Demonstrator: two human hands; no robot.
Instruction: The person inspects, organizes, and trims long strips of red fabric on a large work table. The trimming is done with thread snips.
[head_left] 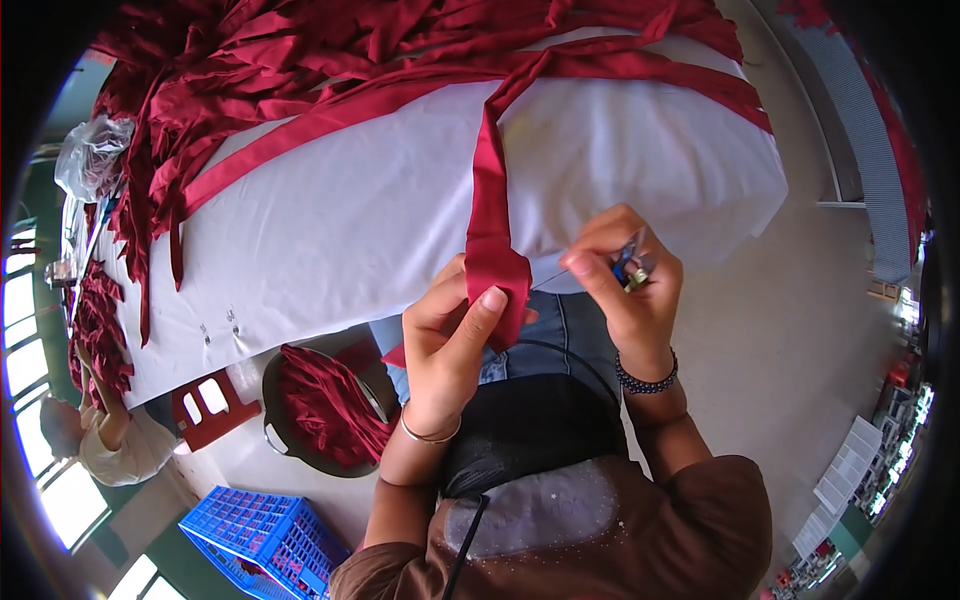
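My left hand is closed on a dark red fabric strip, its thumb pressed flat on the folded end. From there the strip runs up onto the white-covered table. My right hand is closed just to the right of it, thumb and forefinger pinched together. A thin dark line, a thread or a needle, stretches from that pinch to the strip's edge; I cannot tell which. In the same palm sits a small blue-and-metal tool that looks like thread snips, partly hidden by the fingers.
Heaped red strips cover the far side of the white-covered table. Below its near edge, at left, stand a dark tub of red cloth, a red-brown stool and a blue plastic crate. Another person works at far left.
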